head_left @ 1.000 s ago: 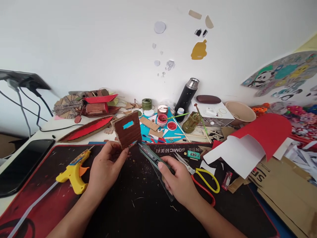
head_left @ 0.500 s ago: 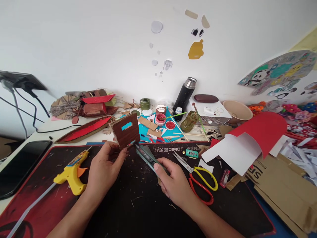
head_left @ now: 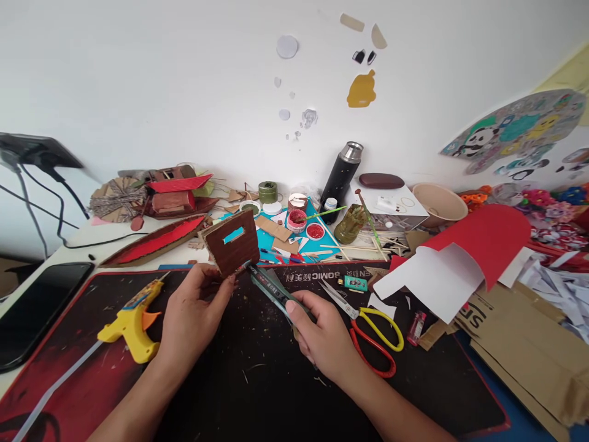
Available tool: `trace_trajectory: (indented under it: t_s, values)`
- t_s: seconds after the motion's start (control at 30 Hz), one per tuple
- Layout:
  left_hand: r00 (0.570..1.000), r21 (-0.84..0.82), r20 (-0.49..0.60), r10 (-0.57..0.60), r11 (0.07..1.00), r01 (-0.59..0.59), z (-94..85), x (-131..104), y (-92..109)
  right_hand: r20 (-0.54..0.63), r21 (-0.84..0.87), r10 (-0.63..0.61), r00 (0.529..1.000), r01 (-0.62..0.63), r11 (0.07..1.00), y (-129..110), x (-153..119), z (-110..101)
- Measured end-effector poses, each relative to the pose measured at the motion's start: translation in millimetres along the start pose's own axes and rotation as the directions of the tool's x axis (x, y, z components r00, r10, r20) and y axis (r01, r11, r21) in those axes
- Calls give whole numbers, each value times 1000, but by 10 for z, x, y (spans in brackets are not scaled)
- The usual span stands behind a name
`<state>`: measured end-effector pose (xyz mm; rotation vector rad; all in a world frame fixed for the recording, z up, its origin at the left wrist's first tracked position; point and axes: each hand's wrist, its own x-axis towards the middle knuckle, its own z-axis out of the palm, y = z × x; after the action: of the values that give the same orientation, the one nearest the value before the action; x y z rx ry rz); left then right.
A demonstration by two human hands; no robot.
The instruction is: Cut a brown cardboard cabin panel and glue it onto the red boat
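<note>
My left hand (head_left: pixel 197 307) pinches the lower edge of a brown-painted cardboard panel (head_left: pixel 234 252), held upright above the mat. A small rectangular slot is cut through the panel, and blue shows behind it. In my right hand (head_left: pixel 322 337) is a dark green utility knife (head_left: pixel 271 288), thumb on top of its body. The knife's front end meets the panel's lower right corner, close to my left fingertips; how far the blade reaches in cannot be made out. Scissors (head_left: pixel 363 322) with red and yellow handles lie right of my right hand. A yellow glue gun (head_left: pixel 133 325) lies left of my left hand.
Behind the black mat (head_left: pixel 257 399) stand paint jars (head_left: pixel 297 221), a black thermos (head_left: pixel 340 175) and a red-lined model boat (head_left: pixel 156 242). A phone (head_left: pixel 41 313) lies at the left. Red paper (head_left: pixel 483 239), cardboard (head_left: pixel 519 356) and two lighters crowd the right.
The view has shifted slightly. Both hands, the panel and the utility knife hold nearly the same position, the knife's front end still at the panel's lower corner.
</note>
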<state>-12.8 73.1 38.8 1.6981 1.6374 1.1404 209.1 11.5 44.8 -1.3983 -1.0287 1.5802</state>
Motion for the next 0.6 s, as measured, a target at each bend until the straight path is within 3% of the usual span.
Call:
trace_trajectory:
  t_s: [0.6]
  values:
    - [1000,19,-18,-2,1000,3,16,18,-96,73,141,64,995,-73,987,-19,-18,60]
